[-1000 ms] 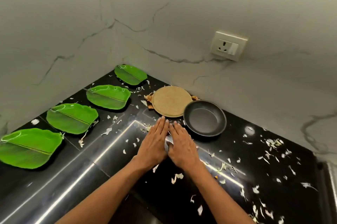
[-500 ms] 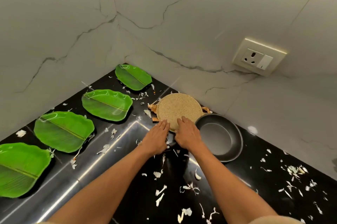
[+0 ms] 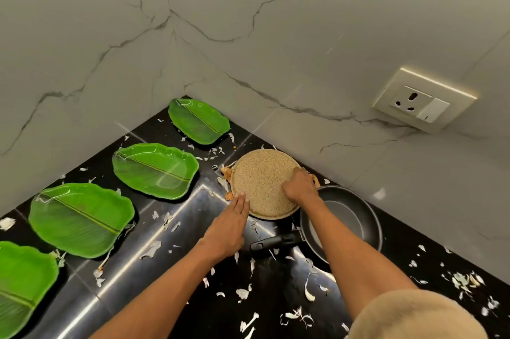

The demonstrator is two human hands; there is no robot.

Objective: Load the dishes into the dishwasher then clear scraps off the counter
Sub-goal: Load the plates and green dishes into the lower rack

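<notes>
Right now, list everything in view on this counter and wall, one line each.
leaf-shaped plates: four, green, in a row along the left wall, the nearest cut off by the frame edge.
round plate: one, speckled tan, near the corner, upside down by the look of it.
pan: one, dark grey, right of the round plate, handle pointing left.
scraps: many, white and some brownish, scattered over the counter.
counter: one, glossy black.
walls: two, pale veined marble.
socket: one, cream, on the right wall.
left hand: fingers straight, tips at the round plate's near-left rim.
right hand: fingers curled over the round plate's right rim.
</notes>
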